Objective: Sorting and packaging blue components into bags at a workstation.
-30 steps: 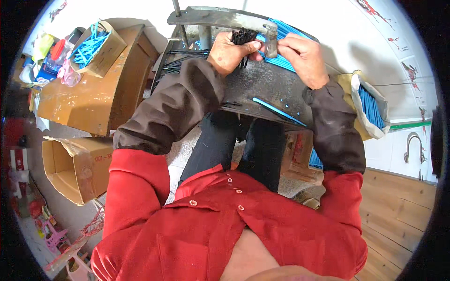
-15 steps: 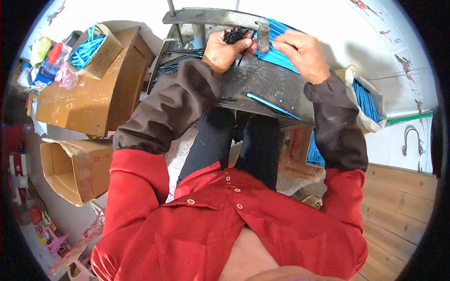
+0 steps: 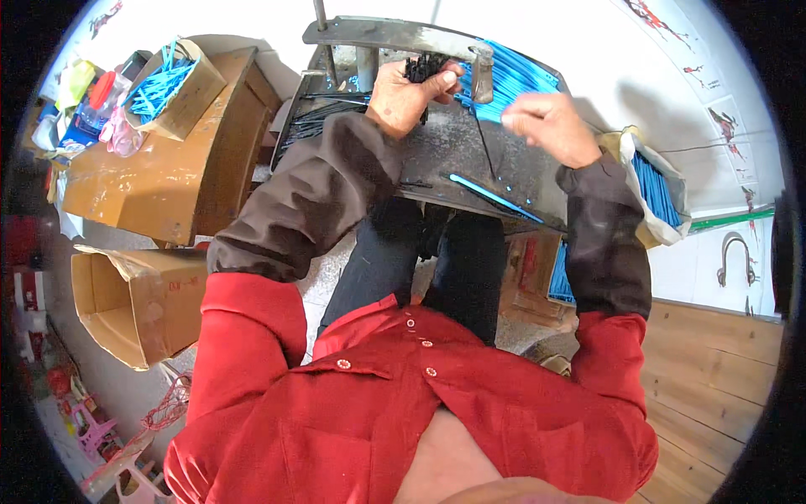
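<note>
Black thin rods point(image 3: 424, 65), a bundle of them, sit clenched in the left hand point(image 3: 407, 97) at the far edge of the dark metal workbench point(image 3: 453, 155), right under the grey metal press arm point(image 3: 390, 34) and beside its short grey post point(image 3: 482, 76). The fingers point(image 3: 441, 84) of that hand wrap tight round the bundle, so the grip is closed on it. The right hand point(image 3: 550, 126) hovers just to the right, above the bench, fingers loosely curled; whether anything thin is pinched between them I cannot tell. Behind it lies a heap of blue sticks point(image 3: 512, 80), fanned against the post. One single blue stick point(image 3: 495, 197) lies loose near the bench's near edge, well apart from both hands. More black rods point(image 3: 323, 118) lie in a tray at the bench's left side. To the right, a pale sack point(image 3: 655, 189) holds more blue sticks, standing on end. To the left, a brown wooden table point(image 3: 159, 185) carries a small cardboard box point(image 3: 180, 88) filled with blue sticks, and an open cardboard carton point(image 3: 138, 307) stands on the floor below it. Both forearms wear dark brown sleeves over red ones.
</note>
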The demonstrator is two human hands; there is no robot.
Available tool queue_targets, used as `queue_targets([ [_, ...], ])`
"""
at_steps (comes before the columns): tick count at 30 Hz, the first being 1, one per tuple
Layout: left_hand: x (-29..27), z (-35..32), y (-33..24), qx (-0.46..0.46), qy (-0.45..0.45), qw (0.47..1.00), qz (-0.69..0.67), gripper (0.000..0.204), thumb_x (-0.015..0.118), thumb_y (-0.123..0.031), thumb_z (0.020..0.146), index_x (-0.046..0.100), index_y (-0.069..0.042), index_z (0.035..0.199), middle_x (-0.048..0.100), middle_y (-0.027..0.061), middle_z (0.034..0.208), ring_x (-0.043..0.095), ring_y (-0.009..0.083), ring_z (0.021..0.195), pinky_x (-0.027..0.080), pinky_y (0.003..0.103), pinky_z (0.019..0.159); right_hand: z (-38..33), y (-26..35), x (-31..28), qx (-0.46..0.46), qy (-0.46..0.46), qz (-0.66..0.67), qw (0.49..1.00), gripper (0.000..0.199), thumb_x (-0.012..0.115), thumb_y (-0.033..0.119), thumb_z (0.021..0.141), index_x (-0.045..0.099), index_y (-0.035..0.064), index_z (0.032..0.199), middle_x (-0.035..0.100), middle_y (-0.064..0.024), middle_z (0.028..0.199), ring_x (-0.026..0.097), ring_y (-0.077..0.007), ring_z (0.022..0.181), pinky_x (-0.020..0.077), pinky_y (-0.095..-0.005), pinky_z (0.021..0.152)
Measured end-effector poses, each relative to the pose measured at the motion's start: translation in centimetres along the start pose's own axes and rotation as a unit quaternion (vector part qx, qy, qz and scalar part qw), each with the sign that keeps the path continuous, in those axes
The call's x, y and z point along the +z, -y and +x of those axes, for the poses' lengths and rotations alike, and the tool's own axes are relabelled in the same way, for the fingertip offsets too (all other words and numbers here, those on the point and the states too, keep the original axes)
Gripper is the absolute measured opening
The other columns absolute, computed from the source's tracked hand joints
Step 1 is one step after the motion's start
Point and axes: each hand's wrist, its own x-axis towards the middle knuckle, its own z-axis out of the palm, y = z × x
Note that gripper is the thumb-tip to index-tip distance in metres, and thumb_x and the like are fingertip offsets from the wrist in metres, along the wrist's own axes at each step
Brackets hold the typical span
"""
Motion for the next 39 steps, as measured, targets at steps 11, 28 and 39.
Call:
queue_targets([
  [11,0.4,-0.9,-1.3,-0.035,0.049,0.998,0.036,0.016,0.054,-0.002,0.079,0.055,0.004,0.094,0.059,0.0082,0.082,0.056,0.0165,0.081,0.044,0.029,0.077,1.1,-4.8,2.7,-0.265,-0.155,-0.433,0.847,0.013,0.056,0.002,0.066,0.051,0.0032,0.078,0.046,-0.0108,0.079,0.049,-0.0286,0.078,0.0421,-0.0382,0.067],
  [28,1.4,0.0,0.8,-0.002,-0.012,0.999,-0.035,0.008,0.053,0.000,0.081,0.054,0.003,0.089,0.061,0.0120,0.077,0.061,0.0193,0.067,0.050,0.030,0.062,2.3,-0.9,3.0,-0.211,-0.198,0.036,0.957,0.008,0.054,0.008,0.082,0.055,0.0008,0.080,0.045,0.0048,0.065,0.040,-0.0037,0.055,0.0311,-0.0187,0.048],
  [39,1.0,0.1,0.8,0.006,-0.009,1.000,-0.002,0.012,0.050,0.002,0.083,0.053,0.003,0.095,0.062,0.0115,0.080,0.060,0.0190,0.075,0.049,0.029,0.069,0.0,-1.7,1.8,-0.230,-0.208,-0.009,0.951,0.010,0.058,0.007,0.080,0.060,-0.0025,0.082,0.047,0.0018,0.065,0.039,-0.0028,0.050,0.0288,-0.0177,0.043],
])
